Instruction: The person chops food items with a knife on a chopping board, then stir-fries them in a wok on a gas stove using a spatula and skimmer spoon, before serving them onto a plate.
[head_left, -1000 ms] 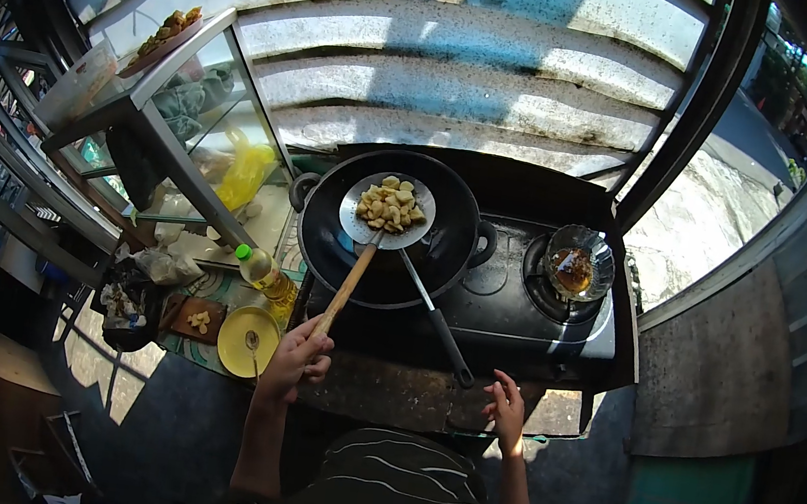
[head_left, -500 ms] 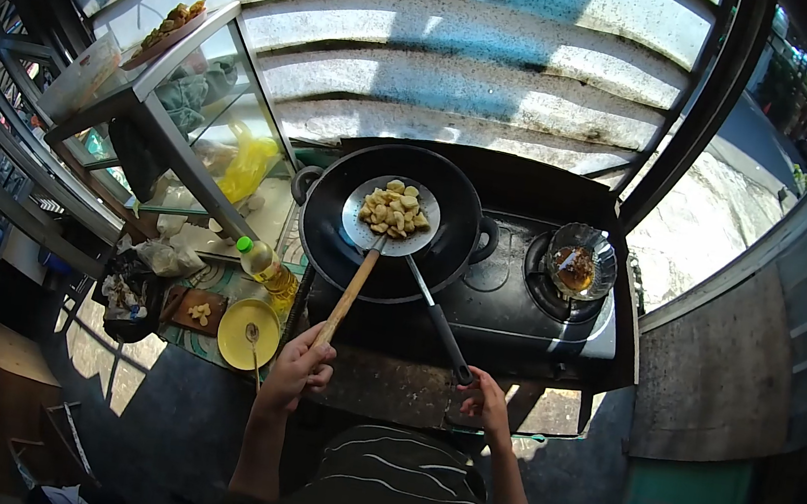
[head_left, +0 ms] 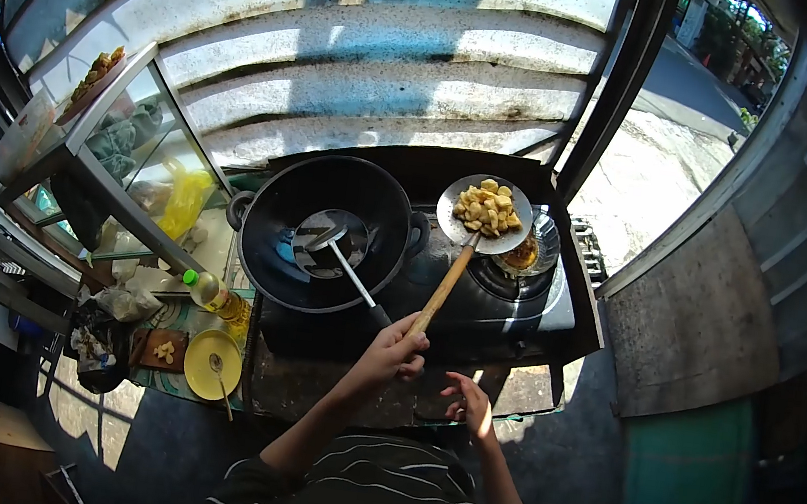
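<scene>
My left hand [head_left: 393, 357] is closed around the wooden handle of a skimmer [head_left: 447, 286]. On the skimmer's flat metal disc lies a heap of golden fried pieces [head_left: 487, 208]. The disc is over the right side of the stove and partly covers a clear glass bowl [head_left: 548, 242] with brown contents. Empty, with fingers loosely apart, my right hand [head_left: 470, 406] hovers before the stove's front edge. A long-handled ladle or turner [head_left: 349, 271] rests in the black wok [head_left: 266, 220], its head over dark oil; my left hand hides the handle's end.
Left of the stove [head_left: 437, 307] are an oil bottle [head_left: 217, 296], a yellow plate [head_left: 199, 378] with a spoon, and a small board [head_left: 150, 349] with pale pieces. A glass case [head_left: 139, 149] stands behind them. A corrugated wall [head_left: 386, 69] rises behind the wok.
My left hand has carried the loaded skimmer rightward from over the wok towards the glass bowl. My right hand has let go of the long-handled utensil, which now leans in the wok. The view has shifted right.
</scene>
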`<state>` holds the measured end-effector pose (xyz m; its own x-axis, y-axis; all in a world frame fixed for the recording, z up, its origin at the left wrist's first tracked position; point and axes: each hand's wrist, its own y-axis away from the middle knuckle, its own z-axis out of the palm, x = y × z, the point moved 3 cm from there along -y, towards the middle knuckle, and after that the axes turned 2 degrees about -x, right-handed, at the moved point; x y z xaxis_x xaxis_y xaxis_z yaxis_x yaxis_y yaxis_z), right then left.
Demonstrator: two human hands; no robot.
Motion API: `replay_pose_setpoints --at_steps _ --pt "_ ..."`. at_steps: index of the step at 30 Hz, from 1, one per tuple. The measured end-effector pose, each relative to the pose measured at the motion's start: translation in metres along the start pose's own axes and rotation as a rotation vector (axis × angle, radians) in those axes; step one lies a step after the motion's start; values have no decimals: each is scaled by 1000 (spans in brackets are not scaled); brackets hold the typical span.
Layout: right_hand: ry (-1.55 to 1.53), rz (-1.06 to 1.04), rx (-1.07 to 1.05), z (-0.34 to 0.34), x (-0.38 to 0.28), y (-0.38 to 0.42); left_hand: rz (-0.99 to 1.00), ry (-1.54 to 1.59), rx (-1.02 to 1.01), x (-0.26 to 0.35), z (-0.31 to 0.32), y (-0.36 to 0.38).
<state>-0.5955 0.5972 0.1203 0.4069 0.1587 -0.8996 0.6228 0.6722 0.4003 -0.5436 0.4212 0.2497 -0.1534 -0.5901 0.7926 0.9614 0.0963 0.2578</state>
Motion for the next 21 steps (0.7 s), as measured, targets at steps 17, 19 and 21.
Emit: replay_pose_setpoints --at_steps 17,19,21 --pt "-38 33 121 -48 41 26 -38 -93 0 -108 38 -107" --pt "-26 41 104 -50 46 25 -26 -118 12 -107 40 -105" --pt "-14 49 85 -52 48 24 -70 -152 97 -107 40 -101"
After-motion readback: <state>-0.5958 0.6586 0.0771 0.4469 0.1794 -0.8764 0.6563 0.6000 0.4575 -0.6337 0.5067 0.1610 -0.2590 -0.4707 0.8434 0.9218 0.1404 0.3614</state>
